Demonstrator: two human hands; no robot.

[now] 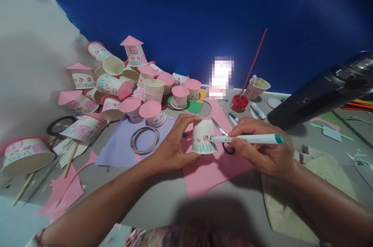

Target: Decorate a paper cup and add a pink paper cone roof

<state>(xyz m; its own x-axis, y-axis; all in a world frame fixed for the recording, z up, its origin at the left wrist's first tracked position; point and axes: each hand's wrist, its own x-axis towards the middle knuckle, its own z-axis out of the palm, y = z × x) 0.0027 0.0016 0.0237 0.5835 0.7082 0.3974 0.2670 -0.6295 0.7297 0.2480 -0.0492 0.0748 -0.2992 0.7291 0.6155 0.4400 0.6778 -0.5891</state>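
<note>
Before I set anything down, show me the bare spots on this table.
The tabletop is bare between the left forearm and the near edge of the pink sheet, running on in shadow to the beige cloth. The back left is crowded with pink-roofed paper cups; scissors lie on the sheet, near the right hand.

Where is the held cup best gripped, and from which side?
Likely at both ends of the cup, from the left, as the left hand does: the narrow top and wide lower rim suit a spanning grip, leaving the drawings open to the marker.
</note>
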